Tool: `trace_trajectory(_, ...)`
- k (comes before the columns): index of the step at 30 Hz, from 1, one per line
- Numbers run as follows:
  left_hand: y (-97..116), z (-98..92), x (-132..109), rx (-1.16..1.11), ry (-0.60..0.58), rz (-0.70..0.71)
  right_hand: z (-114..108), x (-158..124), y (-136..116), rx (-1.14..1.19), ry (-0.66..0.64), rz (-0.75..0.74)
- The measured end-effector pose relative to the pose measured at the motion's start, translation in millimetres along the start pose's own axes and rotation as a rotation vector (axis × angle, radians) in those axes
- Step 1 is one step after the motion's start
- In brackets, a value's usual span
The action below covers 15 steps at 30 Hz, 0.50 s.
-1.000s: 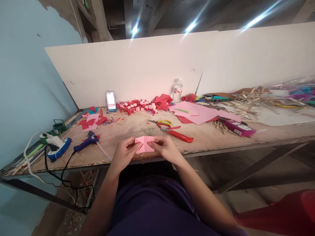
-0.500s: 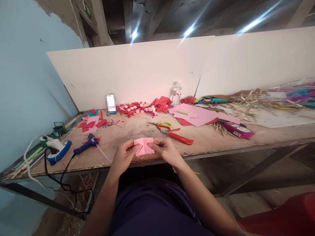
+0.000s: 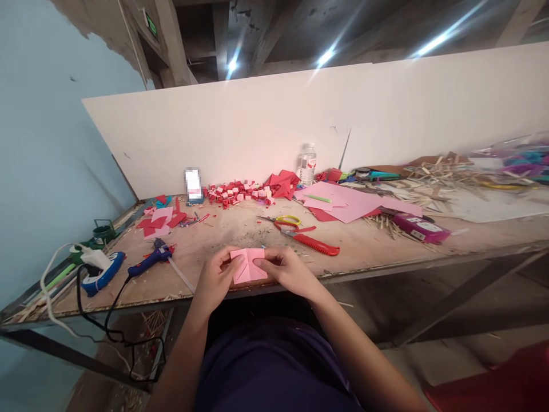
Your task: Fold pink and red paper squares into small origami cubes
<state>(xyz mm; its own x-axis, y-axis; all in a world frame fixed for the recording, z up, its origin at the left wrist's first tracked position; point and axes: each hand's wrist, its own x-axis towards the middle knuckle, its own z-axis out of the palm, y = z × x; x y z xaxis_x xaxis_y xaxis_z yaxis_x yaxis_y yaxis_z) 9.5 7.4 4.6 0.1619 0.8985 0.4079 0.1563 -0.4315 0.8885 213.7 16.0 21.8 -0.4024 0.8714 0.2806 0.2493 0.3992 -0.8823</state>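
A small pink sheet of folded paper (image 3: 249, 268) is held up over the table's front edge, with creases running across its face and down its middle. My left hand (image 3: 218, 276) pinches its left side, the thumb pressed on the front. On the opposite side my right hand (image 3: 288, 270) grips the paper in the same way, thumb in front and fingers behind. The fingers behind the paper are partly hidden. Beyond my right hand lie a red utility knife (image 3: 316, 243) and yellow-and-red scissors (image 3: 286, 220).
A blue glue gun (image 3: 150, 258) and a power strip (image 3: 103, 274) with loose cords lie on the left. Small red and pink folded pieces (image 3: 240, 193) are heaped at the back, near a phone (image 3: 194, 186) and a bottle (image 3: 307, 165). Pink sheets (image 3: 351, 203) and wood sticks cover the right.
The paper looks flatter and more square to me, its folds less raised. Both hands sit slightly lower in the picture and still hold its two sides.
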Motion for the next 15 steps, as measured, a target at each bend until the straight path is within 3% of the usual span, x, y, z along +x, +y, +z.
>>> trace_trajectory(5, 0.4, -1.2, 0.0, -0.041, 0.001, -0.015, -1.2, -0.6, -6.0, 0.07, -0.057, 0.023)
trace_trajectory(9, 2.2, 0.2, -1.2, -0.033, 0.022, -0.034, -1.7, -0.2, -3.7, 0.056, -0.002, 0.011)
trace_trajectory(15, 6.3, 4.2, -2.9, -0.004, 0.182, 0.034, -2.3, 1.9, 0.7, 0.084, 0.01, 0.005)
